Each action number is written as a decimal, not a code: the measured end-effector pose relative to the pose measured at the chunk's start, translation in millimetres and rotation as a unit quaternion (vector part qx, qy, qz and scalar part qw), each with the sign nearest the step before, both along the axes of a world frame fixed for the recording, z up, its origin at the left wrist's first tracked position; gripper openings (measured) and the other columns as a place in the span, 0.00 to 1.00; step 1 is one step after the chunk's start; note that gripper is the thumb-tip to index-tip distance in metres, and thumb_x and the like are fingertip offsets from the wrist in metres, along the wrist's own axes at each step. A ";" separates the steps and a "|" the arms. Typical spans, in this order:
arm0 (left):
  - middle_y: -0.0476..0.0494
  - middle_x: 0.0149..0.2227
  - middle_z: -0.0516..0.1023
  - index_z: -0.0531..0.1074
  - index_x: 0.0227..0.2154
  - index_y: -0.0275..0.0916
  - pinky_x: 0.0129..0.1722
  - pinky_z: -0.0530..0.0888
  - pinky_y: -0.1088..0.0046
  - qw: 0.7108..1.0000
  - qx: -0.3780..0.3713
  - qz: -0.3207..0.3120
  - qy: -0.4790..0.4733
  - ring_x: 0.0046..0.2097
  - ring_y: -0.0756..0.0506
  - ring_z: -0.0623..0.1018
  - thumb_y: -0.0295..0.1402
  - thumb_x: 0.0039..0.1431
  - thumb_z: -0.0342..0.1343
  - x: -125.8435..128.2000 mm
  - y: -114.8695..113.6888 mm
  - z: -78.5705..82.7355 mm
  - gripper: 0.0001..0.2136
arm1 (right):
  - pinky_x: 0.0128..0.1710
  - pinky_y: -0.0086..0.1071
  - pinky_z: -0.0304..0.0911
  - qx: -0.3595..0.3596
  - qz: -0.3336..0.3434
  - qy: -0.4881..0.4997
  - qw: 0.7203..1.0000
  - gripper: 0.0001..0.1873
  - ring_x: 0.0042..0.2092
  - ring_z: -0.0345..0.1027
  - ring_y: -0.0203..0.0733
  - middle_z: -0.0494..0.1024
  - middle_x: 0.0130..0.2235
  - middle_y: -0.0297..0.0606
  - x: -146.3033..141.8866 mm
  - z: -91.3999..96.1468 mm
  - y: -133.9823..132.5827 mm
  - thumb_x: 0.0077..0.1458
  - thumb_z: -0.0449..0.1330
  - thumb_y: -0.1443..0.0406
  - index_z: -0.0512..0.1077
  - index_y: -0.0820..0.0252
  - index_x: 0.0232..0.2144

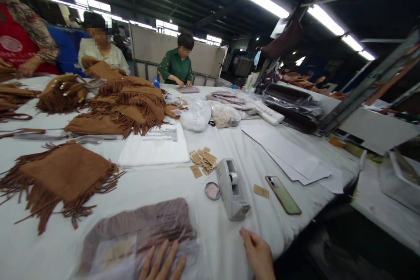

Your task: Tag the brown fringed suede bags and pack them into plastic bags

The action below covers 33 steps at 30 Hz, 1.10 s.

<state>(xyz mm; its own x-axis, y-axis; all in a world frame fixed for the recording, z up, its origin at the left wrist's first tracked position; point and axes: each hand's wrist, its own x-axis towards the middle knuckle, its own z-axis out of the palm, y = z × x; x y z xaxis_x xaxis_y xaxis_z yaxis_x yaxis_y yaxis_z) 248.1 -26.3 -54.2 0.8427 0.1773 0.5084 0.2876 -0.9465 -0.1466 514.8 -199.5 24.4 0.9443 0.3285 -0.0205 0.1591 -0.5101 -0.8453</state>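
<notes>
The left hand is laid flat, with the fingers spread, on a clear plastic bag with a folded mauve-brown garment inside, which lies at the near edge of the white-covered table. Nothing is gripped by this hand. The right hand is rested open on the cloth just beside the bag, near the near right corner, and nothing is held in it.

Beyond the right hand a grey plastic tape dispenser is seen, with a small round tin touching its left side. To its right a single kraft paper tag and a green smartphone are placed. A small heap of kraft tags is lying further in, beside a folded white sheet. At the left edge a brown suede fringed piece is spread, and more such pieces are piled toward the far left side. At the far edge a person in a green top is working.
</notes>
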 end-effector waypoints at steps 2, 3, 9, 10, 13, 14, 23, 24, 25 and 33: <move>0.48 0.62 0.63 0.58 0.60 0.56 0.61 0.50 0.53 0.998 -0.030 -0.018 0.045 0.64 0.36 0.57 0.48 0.54 0.55 -4.9 -0.4 15.1 0.29 | 0.30 0.34 0.66 -0.049 0.117 -0.053 0.990 0.25 0.29 0.70 0.45 0.77 0.25 0.39 -14.5 15.9 7.4 0.50 0.54 0.45 0.76 0.60 0.24; 0.47 0.64 0.59 0.54 0.61 0.55 0.61 0.49 0.52 0.996 -0.051 -0.018 0.069 0.64 0.36 0.57 0.49 0.55 0.54 -7.1 -0.3 23.4 0.31 | 0.31 0.33 0.65 -0.066 0.187 -0.064 0.978 0.23 0.29 0.70 0.44 0.78 0.26 0.39 -22.6 26.5 14.6 0.53 0.53 0.47 0.75 0.59 0.25; 0.44 0.67 0.50 0.47 0.63 0.57 0.61 0.48 0.49 0.983 -0.141 -0.018 0.113 0.65 0.35 0.56 0.49 0.59 0.51 -11.2 0.7 42.1 0.31 | 0.31 0.26 0.59 -0.105 0.567 -0.079 0.813 0.17 0.29 0.67 0.35 0.74 0.26 0.33 -55.6 91.4 75.1 0.61 0.50 0.60 0.74 0.58 0.26; 0.43 0.67 0.49 0.47 0.63 0.57 0.61 0.48 0.49 0.983 -0.144 -0.020 0.112 0.65 0.35 0.55 0.49 0.59 0.51 -11.4 0.7 40.9 0.31 | 0.31 0.25 0.58 -0.112 0.605 -0.082 0.784 0.16 0.29 0.67 0.34 0.75 0.26 0.33 -57.1 97.3 84.4 0.60 0.50 0.61 0.74 0.58 0.26; 0.42 0.68 0.46 0.46 0.63 0.57 0.61 0.48 0.49 0.982 -0.149 -0.021 0.111 0.65 0.34 0.53 0.50 0.59 0.50 -11.6 0.9 37.7 0.31 | 0.30 0.25 0.57 -0.142 0.678 -0.099 0.715 0.14 0.27 0.65 0.34 0.75 0.25 0.32 -55.2 102.7 110.1 0.57 0.52 0.64 0.75 0.56 0.24; 0.42 0.68 0.45 0.46 0.63 0.57 0.61 0.48 0.49 0.982 -0.151 -0.022 0.112 0.65 0.34 0.53 0.50 0.60 0.49 -11.6 1.1 37.5 0.31 | 0.29 0.25 0.57 -0.158 0.691 -0.106 0.697 0.14 0.26 0.65 0.34 0.76 0.24 0.31 -53.5 101.2 118.2 0.55 0.52 0.64 0.75 0.56 0.23; 0.39 0.68 0.44 0.45 0.63 0.58 0.62 0.47 0.49 0.977 -0.173 -0.021 0.120 0.66 0.35 0.52 0.51 0.58 0.51 -11.1 1.5 40.7 0.33 | 0.21 0.28 0.48 -0.297 0.684 -0.217 0.630 0.08 0.17 0.55 0.32 0.75 0.18 0.29 -59.8 68.4 165.7 0.42 0.58 0.67 0.73 0.55 0.16; 0.38 0.68 0.44 0.44 0.63 0.58 0.62 0.47 0.49 0.978 -0.170 -0.020 0.116 0.66 0.35 0.52 0.51 0.58 0.51 -10.9 1.5 39.4 0.33 | 0.20 0.29 0.48 -0.306 0.673 -0.225 0.635 0.09 0.17 0.55 0.32 0.75 0.17 0.31 -61.2 66.1 168.7 0.43 0.58 0.67 0.73 0.56 0.15; 0.38 0.68 0.44 0.44 0.63 0.58 0.62 0.46 0.49 0.979 -0.168 -0.020 0.113 0.66 0.34 0.52 0.51 0.58 0.51 -10.7 1.4 37.8 0.33 | 0.20 0.29 0.48 -0.314 0.664 -0.232 0.638 0.09 0.16 0.56 0.33 0.75 0.17 0.33 -61.7 64.5 171.3 0.44 0.58 0.67 0.72 0.56 0.15; 0.37 0.68 0.45 0.40 0.64 0.58 0.61 0.46 0.50 0.981 -0.164 -0.016 0.107 0.66 0.35 0.51 0.53 0.59 0.48 -9.4 1.8 34.3 0.33 | 0.26 0.29 0.55 -0.333 0.654 -0.230 0.639 0.12 0.26 0.70 0.40 0.80 0.26 0.41 -36.0 64.2 169.4 0.52 0.57 0.62 0.77 0.59 0.24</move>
<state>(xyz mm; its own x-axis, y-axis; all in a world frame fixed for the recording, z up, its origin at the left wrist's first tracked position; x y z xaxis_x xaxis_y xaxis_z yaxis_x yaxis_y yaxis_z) 238.6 -24.5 -19.9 0.9316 0.2734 0.2394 0.2530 -0.9609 0.1126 478.8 -30.1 88.6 -0.1736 0.9057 -0.3868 0.9712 0.0924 -0.2195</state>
